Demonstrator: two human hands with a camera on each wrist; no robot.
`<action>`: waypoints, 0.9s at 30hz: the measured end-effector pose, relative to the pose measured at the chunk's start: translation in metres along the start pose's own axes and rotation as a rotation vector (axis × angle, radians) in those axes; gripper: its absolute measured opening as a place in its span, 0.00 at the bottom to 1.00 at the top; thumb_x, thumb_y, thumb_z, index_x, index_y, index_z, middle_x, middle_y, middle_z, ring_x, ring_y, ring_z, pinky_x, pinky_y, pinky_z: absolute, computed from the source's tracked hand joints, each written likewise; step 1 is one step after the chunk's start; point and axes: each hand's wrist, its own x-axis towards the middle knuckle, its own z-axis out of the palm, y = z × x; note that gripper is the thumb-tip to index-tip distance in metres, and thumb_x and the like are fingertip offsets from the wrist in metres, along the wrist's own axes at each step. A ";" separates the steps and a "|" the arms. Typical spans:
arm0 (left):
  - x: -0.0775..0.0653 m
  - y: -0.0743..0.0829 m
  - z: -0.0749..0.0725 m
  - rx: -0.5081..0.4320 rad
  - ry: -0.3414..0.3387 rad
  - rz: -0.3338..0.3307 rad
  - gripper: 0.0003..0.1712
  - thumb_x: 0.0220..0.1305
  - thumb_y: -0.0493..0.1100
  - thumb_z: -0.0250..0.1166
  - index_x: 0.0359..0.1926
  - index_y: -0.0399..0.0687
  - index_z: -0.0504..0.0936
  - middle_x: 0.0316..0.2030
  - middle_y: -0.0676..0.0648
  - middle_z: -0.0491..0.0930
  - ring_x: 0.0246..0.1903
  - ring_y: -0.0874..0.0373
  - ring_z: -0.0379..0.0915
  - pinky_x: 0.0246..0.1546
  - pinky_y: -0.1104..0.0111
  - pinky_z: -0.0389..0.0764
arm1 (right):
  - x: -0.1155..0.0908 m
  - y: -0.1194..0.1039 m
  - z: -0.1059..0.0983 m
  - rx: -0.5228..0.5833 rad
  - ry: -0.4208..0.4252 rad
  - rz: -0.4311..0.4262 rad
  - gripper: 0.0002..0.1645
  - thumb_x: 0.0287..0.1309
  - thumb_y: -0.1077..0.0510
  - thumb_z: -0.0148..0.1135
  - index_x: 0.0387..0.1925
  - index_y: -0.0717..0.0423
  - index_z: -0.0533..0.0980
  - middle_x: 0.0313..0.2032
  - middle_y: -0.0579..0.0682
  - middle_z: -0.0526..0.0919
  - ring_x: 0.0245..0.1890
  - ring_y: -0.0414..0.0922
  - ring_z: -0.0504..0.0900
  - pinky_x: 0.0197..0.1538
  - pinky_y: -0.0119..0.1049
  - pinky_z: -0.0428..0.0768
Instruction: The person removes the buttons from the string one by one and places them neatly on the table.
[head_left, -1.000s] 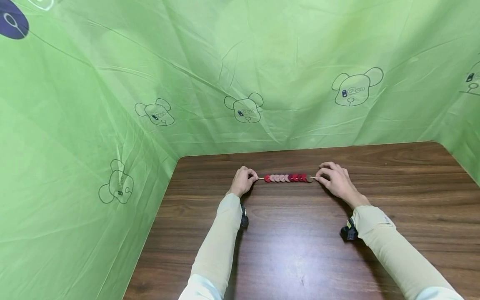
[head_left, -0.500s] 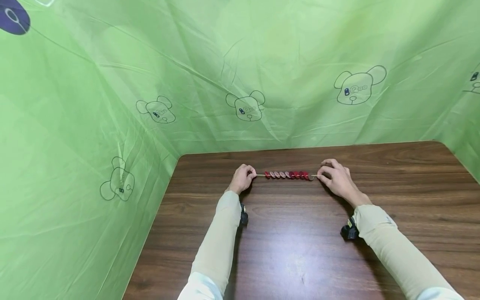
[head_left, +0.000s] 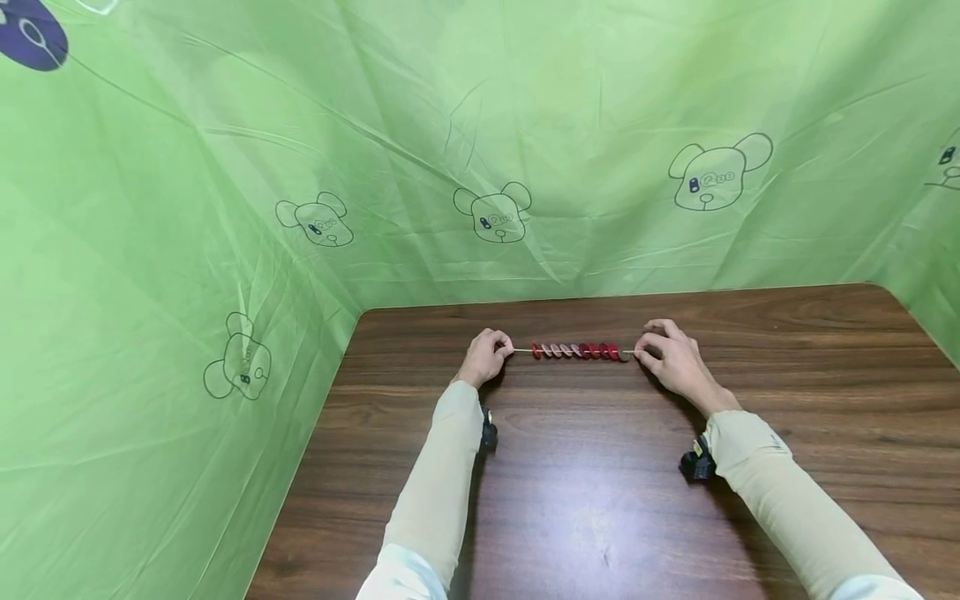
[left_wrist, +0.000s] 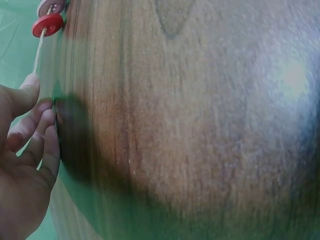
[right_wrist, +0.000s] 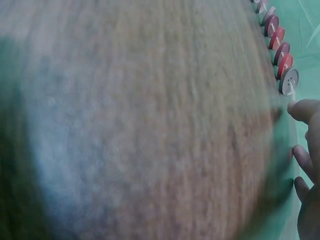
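A pale string (head_left: 522, 350) runs taut between both hands, threaded through several round buttons (head_left: 584, 351). My left hand (head_left: 483, 357) pinches one end between thumb and fingertips. At the other end, my right hand (head_left: 672, 358) pinches the string close beside a grey-brown button (right_wrist: 289, 81). Nearest the left hand is a red button (left_wrist: 47, 25), with a short stretch of bare string between. Pink, red and dark red buttons stand tilted along the string. The right wrist view hides part of the right fingers at its edge.
The hands work near the far edge of a brown wood-grain table (head_left: 555, 450). Green sheeting (head_left: 420, 125) with bear-head outlines hangs behind and to the left. A small black wrist camera (head_left: 697, 462) sits below the right sleeve.
The buttons, lying nearly flat and overlapping a second ago, now stand tilted on edge. The left hand has shifted very slightly up and left, the right slightly rightward, and more bare string shows at left.
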 end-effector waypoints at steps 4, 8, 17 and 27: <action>0.000 0.001 0.000 -0.003 0.000 -0.002 0.04 0.65 0.42 0.62 0.33 0.48 0.79 0.41 0.47 0.76 0.42 0.53 0.71 0.51 0.62 0.72 | -0.001 -0.001 -0.001 -0.008 -0.006 -0.001 0.04 0.57 0.60 0.65 0.29 0.49 0.77 0.55 0.61 0.70 0.55 0.60 0.70 0.51 0.66 0.62; 0.001 0.002 0.000 0.001 -0.006 -0.015 0.04 0.65 0.42 0.62 0.33 0.49 0.79 0.41 0.48 0.75 0.43 0.53 0.71 0.51 0.62 0.72 | -0.001 -0.002 -0.002 -0.013 -0.033 0.017 0.03 0.56 0.59 0.65 0.30 0.50 0.77 0.54 0.62 0.71 0.55 0.63 0.69 0.51 0.66 0.62; 0.002 0.003 0.001 0.012 -0.030 -0.067 0.06 0.65 0.46 0.62 0.34 0.49 0.81 0.43 0.48 0.75 0.45 0.53 0.71 0.53 0.62 0.71 | -0.003 -0.002 0.000 -0.075 -0.016 -0.071 0.03 0.55 0.61 0.65 0.30 0.52 0.77 0.49 0.63 0.75 0.52 0.61 0.72 0.57 0.56 0.64; 0.000 0.003 0.002 -0.020 -0.023 -0.052 0.06 0.65 0.45 0.63 0.33 0.49 0.80 0.41 0.48 0.75 0.42 0.54 0.70 0.50 0.63 0.71 | -0.004 -0.003 0.001 -0.092 -0.006 -0.098 0.04 0.55 0.59 0.67 0.30 0.51 0.77 0.47 0.61 0.78 0.53 0.60 0.72 0.58 0.57 0.64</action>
